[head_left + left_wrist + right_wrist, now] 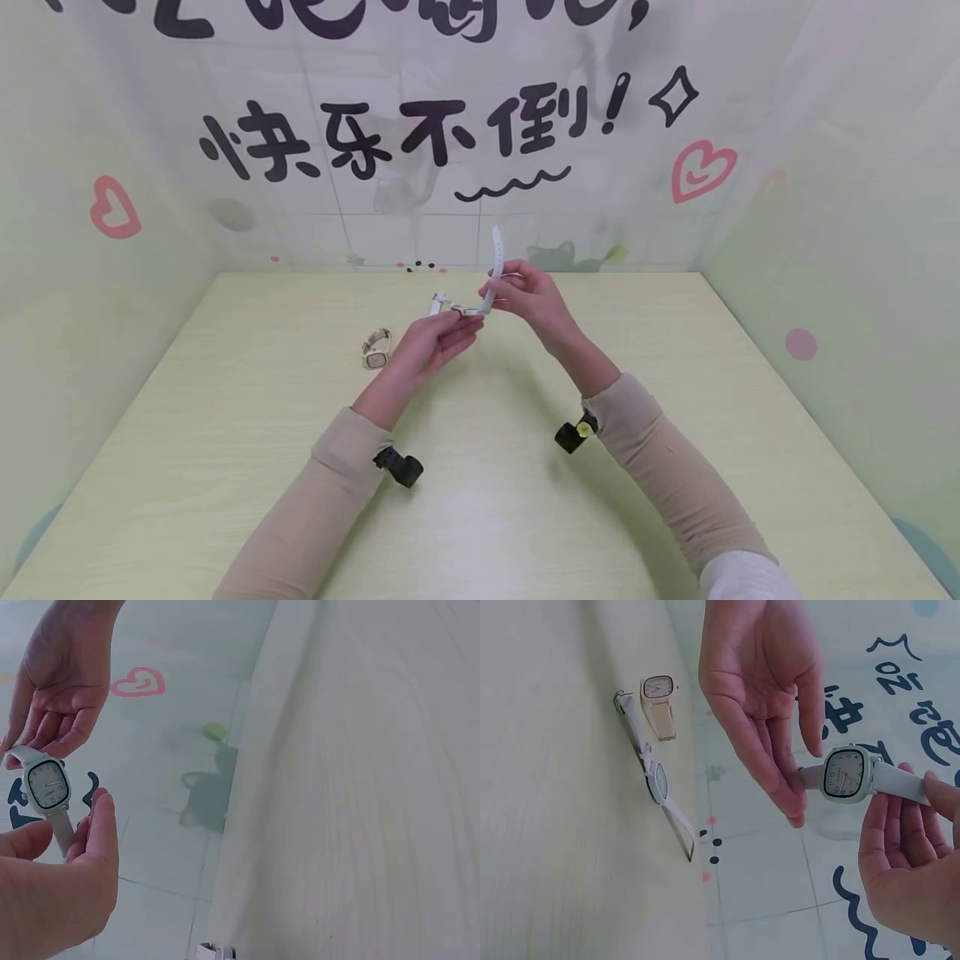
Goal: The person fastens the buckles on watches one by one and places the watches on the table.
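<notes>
A wristwatch with a squarish pale case [845, 774] and a white strap [497, 250] is held up between both hands. My left hand [431, 346] holds one strap end between thumb and fingers; in the left wrist view this hand [67, 885] is at the lower left. The other strap half is pinched by my right hand [534, 302], with a length of strap rising above the fingers in the head view. The dial [48, 784] shows between the hands. Behind the left hand, a second white-strapped watch [657, 780] lies on the table.
A beige watch [376, 350] rests on the pale wooden table [225, 467], left of my left hand. A printed curtain [405, 225] stands at the table's back edge, with others along both sides. Small black cameras [405, 468] are strapped to both wrists.
</notes>
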Demonstrator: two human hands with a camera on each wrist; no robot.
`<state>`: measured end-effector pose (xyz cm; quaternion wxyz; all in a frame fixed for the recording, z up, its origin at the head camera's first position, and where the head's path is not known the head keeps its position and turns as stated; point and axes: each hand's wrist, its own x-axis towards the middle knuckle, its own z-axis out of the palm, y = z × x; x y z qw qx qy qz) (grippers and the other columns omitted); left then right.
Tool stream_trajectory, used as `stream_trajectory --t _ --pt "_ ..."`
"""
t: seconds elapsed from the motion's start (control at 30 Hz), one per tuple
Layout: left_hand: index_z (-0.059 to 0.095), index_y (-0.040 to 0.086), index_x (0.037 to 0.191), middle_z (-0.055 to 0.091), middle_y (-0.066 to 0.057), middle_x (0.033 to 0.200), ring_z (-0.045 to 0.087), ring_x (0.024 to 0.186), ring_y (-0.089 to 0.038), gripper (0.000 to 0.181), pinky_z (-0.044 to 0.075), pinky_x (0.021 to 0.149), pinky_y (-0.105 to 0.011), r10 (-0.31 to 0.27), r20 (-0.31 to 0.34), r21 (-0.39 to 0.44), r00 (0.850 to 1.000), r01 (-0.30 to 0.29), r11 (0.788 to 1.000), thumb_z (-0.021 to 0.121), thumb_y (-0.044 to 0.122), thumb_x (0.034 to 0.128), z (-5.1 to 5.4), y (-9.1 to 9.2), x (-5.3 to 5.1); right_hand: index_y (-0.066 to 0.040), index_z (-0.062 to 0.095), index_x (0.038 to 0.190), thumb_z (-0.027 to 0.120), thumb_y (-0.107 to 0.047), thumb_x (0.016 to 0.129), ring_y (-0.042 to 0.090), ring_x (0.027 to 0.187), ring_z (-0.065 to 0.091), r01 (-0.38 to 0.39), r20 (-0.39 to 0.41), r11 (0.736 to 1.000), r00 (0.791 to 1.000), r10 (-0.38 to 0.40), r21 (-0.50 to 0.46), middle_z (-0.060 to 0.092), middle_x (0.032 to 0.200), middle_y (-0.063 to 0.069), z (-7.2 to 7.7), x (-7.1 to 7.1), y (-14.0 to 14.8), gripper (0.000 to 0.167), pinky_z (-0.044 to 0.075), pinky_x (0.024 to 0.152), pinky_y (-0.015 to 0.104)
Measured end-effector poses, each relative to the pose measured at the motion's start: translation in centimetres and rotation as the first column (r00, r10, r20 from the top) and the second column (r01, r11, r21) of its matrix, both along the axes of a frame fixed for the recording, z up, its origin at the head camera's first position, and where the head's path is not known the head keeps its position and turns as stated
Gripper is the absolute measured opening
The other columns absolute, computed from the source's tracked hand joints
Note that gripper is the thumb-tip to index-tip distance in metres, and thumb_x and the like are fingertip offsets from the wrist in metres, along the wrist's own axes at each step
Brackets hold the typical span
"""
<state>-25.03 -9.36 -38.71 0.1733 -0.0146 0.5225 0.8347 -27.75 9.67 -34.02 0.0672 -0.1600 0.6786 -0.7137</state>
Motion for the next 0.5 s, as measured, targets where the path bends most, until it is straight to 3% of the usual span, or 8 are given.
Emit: stream_trajectory --t 0.13,0.23,0.33,0.5 --pt "0.053 0.003 0.124 0.072 -0.004 0.108 0.069 0.112 -0.015 0.025 0.048 0.109 -0.033 0.025 0.02 0.095 0.999 -0.027 0.995 0.042 0.017 0.1077 0.16 -0.06 0.16 -0.002 0.059 0.106 0.06 -0.006 0.098 0.016 0.089 0.071 0.016 0.008 0.999 1.0 -0.016 -0.039 0.074 0.084 -0.005 -0.22 0.02 0.09 0.009 0.061 0.088 0.031" --pt "0.052 0.005 0.122 0.073 -0.003 0.106 0.071 0.105 -0.012 0.021 0.049 0.107 -0.032 0.063 0.029 0.144 0.998 -0.067 0.987 0.043 0.018 0.1074 0.19 -0.05 0.16 -0.006 0.06 0.103 0.06 -0.007 0.099 0.015 0.087 0.072 0.018 0.011 0.999 1.0 -0.018 -0.043 0.073 0.084 -0.005 -0.36 0.05 0.15 0.004 0.061 0.086 0.029" --pt "0.048 0.007 0.123 0.071 -0.003 0.106 0.071 0.1 -0.011 0.021 0.052 0.104 -0.029 0.111 0.033 0.149 0.993 -0.115 0.982 0.044 0.019 0.107 0.19 -0.03 0.06 -0.005 0.061 0.103 0.059 -0.006 0.099 0.012 0.086 0.072 0.011 0.009 0.999 1.0 -0.01 -0.037 0.072 0.085 -0.004 -0.43 0.09 0.23 0.005 0.061 0.086 0.029" --pt "0.043 0.003 0.137 0.071 0.0 0.104 0.071 0.099 -0.009 0.036 0.054 0.099 -0.024 0.171 0.036 0.124 0.985 -0.174 0.977 0.046 0.022 0.1062 0.3 -0.09 -0.14 0.005 0.062 0.112 0.06 -0.007 0.099 0.011 0.086 0.071 -0.015 -0.005 1.0 1.0 0.015 -0.005 0.072 0.088 -0.003 -0.48 0.15 0.42 0.018 0.061 0.088 0.031"
